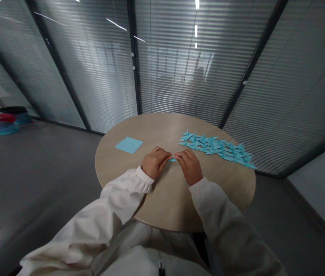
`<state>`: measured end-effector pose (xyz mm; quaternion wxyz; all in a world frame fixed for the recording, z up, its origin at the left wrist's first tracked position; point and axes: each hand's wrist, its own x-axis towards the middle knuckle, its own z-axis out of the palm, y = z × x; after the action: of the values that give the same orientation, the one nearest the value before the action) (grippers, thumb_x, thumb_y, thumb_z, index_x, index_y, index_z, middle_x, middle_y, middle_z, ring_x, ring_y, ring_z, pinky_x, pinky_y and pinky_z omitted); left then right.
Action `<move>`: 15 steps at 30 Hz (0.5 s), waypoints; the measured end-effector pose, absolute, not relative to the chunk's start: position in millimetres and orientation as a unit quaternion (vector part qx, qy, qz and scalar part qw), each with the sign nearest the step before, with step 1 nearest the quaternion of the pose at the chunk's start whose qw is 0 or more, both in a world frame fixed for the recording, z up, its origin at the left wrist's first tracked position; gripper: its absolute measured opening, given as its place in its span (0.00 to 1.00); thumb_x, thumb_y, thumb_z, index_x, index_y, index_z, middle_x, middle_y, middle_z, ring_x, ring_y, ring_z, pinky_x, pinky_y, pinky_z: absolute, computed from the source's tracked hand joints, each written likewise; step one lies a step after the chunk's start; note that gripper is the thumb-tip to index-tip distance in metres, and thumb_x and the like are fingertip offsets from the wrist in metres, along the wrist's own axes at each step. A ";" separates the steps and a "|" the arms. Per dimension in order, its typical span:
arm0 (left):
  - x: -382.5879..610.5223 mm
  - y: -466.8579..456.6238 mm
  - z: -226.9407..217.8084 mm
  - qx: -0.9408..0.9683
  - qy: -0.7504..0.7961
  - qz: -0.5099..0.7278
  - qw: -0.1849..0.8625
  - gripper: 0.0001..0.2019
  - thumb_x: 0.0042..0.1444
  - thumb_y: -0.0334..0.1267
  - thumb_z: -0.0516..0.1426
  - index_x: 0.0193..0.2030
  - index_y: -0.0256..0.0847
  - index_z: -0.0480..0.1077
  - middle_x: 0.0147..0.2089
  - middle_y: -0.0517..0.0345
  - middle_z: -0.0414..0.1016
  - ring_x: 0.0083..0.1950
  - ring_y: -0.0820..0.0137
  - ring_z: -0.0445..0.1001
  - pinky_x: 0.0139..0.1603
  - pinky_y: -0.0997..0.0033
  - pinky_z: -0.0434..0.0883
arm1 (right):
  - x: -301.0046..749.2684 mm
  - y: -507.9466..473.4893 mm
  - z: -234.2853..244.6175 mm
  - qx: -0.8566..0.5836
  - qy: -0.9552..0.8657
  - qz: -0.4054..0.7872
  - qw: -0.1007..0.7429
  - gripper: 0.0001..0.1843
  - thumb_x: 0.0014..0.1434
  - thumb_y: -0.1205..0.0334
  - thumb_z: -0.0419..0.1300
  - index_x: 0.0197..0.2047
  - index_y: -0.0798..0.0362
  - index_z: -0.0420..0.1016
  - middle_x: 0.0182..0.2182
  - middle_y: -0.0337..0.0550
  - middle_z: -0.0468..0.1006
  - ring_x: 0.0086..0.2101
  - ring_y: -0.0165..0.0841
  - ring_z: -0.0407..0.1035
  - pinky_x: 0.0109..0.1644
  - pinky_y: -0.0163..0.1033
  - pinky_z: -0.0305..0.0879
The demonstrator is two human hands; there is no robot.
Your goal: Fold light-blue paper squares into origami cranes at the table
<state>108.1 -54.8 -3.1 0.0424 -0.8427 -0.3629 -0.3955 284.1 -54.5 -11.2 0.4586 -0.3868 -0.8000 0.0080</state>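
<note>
Between my two hands, over the middle of the round table, is a small folded piece of blue paper. My left hand pinches its left end, and my right hand pinches the right end. Fingers cover most of the paper, so its exact shape is hidden. A flat blue paper sheet lies on the table to the left of my left hand. Beyond my right hand, several blue origami cranes stand packed in rows that run toward the table's right edge.
The round wooden table stands close to a glass partition with blinds. On the floor at the far left are a blue basket with a red rim and a dark-rimmed blue bin.
</note>
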 end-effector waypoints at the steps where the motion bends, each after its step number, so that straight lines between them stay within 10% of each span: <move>1: 108.0 -54.5 -3.3 -0.842 -0.363 -0.396 0.039 0.15 0.60 0.42 0.47 0.40 0.38 0.72 0.33 0.51 0.73 0.39 0.68 0.67 0.41 0.70 0.65 | 284.8 -54.3 -11.5 -0.386 -0.799 0.011 0.461 0.11 0.61 0.59 0.50 0.35 0.51 0.72 0.32 0.44 0.74 0.37 0.35 0.65 0.46 0.42 0.60; 15: 103.2 -42.9 -11.3 -0.821 -0.389 -0.411 -0.070 0.14 0.59 0.43 0.49 0.33 0.38 0.72 0.33 0.53 0.74 0.39 0.68 0.68 0.43 0.69 0.66 | 286.3 -48.9 -15.9 -0.405 -0.757 0.103 0.502 0.11 0.58 0.58 0.54 0.30 0.53 0.74 0.29 0.43 0.75 0.31 0.32 0.67 0.37 0.37 0.63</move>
<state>103.2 -42.9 -11.3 -0.0695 -0.8214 -0.3891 -0.4112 286.3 -48.9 -15.9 0.5019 -0.4049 -0.7574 0.1028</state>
